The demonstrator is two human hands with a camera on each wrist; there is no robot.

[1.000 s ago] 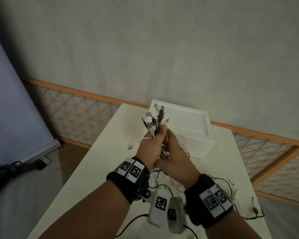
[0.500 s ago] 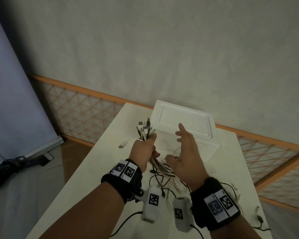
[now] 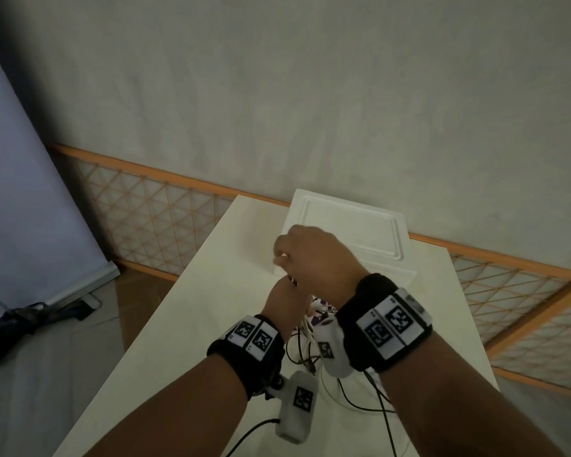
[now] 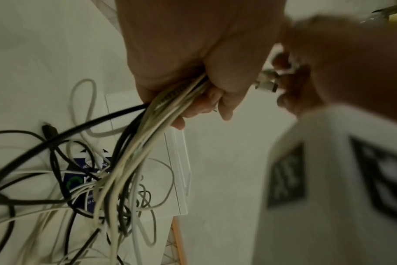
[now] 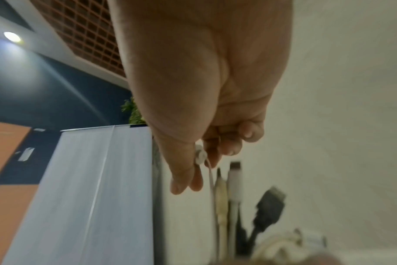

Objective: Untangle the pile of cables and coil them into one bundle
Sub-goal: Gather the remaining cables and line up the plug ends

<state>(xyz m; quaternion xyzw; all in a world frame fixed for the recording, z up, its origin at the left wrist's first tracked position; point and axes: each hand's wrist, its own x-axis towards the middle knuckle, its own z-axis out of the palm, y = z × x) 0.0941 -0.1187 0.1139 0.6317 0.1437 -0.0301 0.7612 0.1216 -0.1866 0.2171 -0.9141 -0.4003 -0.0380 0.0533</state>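
My left hand (image 3: 285,303) grips a bunch of white and black cables (image 4: 170,100) in its fist over the table. Their loose lengths hang down into a tangle (image 3: 305,351) on the tabletop, seen in the left wrist view as crossed loops (image 4: 97,179). My right hand (image 3: 314,255) is just above and beyond the left one, fingers curled. In the right wrist view it (image 5: 188,179) pinches a thin white cable with a round white end (image 5: 201,156). Upright connector ends (image 5: 235,179) and a black plug (image 5: 270,206) stand beside it. The head view hides these ends behind my right hand.
A closed white box (image 3: 353,225) sits at the far end of the pale table (image 3: 211,308), just beyond my hands. An orange lattice rail (image 3: 152,219) runs behind. A blue-grey screen (image 3: 30,192) and a dark bag (image 3: 23,321) are on the floor to the left.
My right hand was open beside the bunch; it has moved up over my left hand and closed on a thin white cable. The left hand has dropped lower with the bunch.
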